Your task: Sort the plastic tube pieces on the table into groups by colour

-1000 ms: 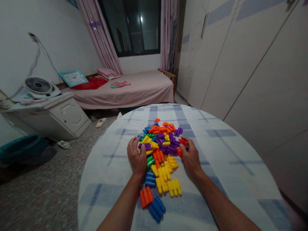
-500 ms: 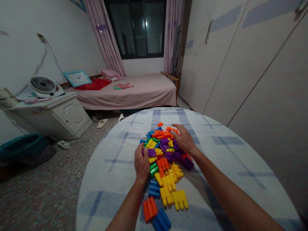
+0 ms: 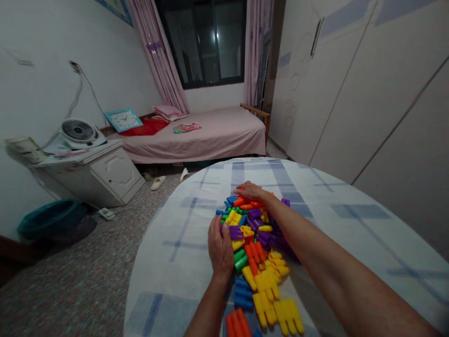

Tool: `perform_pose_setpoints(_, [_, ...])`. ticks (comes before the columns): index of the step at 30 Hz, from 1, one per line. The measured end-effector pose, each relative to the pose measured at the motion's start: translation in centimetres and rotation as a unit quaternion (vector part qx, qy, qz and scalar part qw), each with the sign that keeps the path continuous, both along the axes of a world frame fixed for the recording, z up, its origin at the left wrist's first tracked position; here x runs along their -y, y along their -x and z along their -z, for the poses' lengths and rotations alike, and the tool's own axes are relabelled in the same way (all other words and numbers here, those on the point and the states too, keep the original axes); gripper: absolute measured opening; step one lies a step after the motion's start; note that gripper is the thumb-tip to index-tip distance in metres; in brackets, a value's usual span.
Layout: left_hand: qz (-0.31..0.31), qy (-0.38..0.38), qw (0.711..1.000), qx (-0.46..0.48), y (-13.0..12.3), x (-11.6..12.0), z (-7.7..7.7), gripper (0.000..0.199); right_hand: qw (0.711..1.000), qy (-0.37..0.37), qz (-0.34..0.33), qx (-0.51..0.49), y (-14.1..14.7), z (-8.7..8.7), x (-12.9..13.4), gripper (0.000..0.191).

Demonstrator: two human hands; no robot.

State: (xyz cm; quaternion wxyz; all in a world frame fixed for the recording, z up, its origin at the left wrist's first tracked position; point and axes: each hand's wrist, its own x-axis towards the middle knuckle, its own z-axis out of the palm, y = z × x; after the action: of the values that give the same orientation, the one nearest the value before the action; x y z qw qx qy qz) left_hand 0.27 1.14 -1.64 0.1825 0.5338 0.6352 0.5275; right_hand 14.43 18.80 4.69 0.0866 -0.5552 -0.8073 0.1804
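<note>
Colourful plastic pieces lie heaped on a round table point(image 3: 168, 276) with a checked cloth. My left hand point(image 3: 220, 243) rests against the left side of the heap, thumb by a purple piece point(image 3: 234, 232), fingers apart and gripping nothing. At the far end, my right hand point(image 3: 249, 190) lies over orange pieces point(image 3: 247, 204), its fingers stretched to the left. Yellow pieces point(image 3: 288, 316), a blue piece point(image 3: 242, 294) and an orange piece point(image 3: 238, 323) lie nearer the front. My right forearm covers part of the purple pieces on the right.
Beyond the table stands a bed point(image 3: 210, 135) with a pink sheet. To the left are a white cabinet point(image 3: 112, 175) with a fan point(image 3: 79, 131) on top, and a teal basin point(image 3: 51, 217) on the floor. A wardrobe point(image 3: 351, 93) stands on the right.
My right hand has moved left across the far end of the heap. My left hand stays beside the pieces. The whole view has shifted slightly.
</note>
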Motion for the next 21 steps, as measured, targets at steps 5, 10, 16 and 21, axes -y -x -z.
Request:
perform_pose_setpoints(5, [0.014, -0.008, 0.999, 0.038, 0.1, 0.0, -0.1, 0.045, 0.996, 0.026, -0.084, -0.02, -1.3, -0.7, 3.0, 0.044])
perform_pose_setpoints(10, [0.026, -0.014, 0.995, 0.092, 0.1, 0.1, -0.5, 0.049, 0.982, -0.042, -0.149, -0.109, -3.4, -1.5, 8.2, 0.04])
perform_pose_setpoints(16, [0.037, -0.024, 0.993, 0.109, 0.3, 0.2, -0.6, 0.051, 0.963, -0.123, -0.181, -0.157, -4.7, -2.1, 16.2, 0.026])
perform_pose_setpoints(21, [0.034, -0.027, 0.995, 0.093, 0.3, 0.3, -0.7, 0.049, 0.962, -0.19, -0.166, -0.104, -5.0, -2.2, 23.5, 0.038])
